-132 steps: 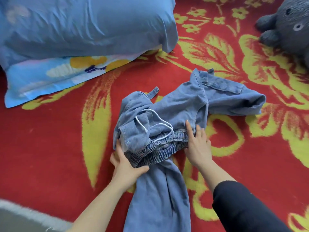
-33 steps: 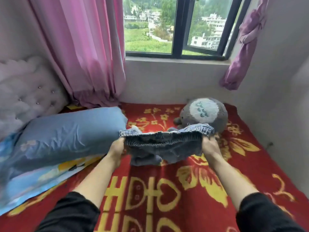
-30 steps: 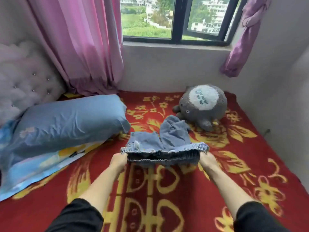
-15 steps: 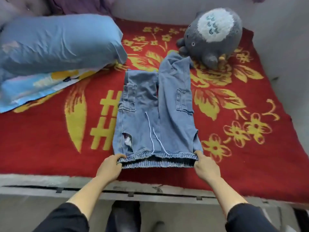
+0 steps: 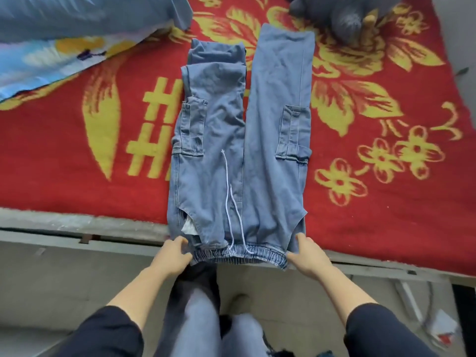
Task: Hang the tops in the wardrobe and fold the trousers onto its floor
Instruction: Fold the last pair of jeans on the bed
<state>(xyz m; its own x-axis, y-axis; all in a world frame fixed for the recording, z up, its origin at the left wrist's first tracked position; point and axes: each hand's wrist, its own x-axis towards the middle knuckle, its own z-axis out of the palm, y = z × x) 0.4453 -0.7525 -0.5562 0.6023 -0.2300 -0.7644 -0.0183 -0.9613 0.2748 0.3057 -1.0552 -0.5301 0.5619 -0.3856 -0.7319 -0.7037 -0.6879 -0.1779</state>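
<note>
Head view: denim cargo trousers (image 5: 242, 150) laid flat, front up, on the red floral blanket (image 5: 77, 181), legs pointing toward the grey plush toy (image 5: 345, 19), one hem doubled back. Set well apart, left hand (image 5: 175, 256) and right hand (image 5: 306, 258), each gripping one end of the elastic waistband (image 5: 239, 256) at the bed's edge, likely to draw the cloth smooth before folding.

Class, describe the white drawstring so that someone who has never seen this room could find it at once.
Start at the red bed blanket with yellow flowers, where pale blue denim trousers lie flat, waistband at the near edge. Up the middle from that waistband runs the thin white drawstring cord, the only loose white string on the blue cloth.
</note>
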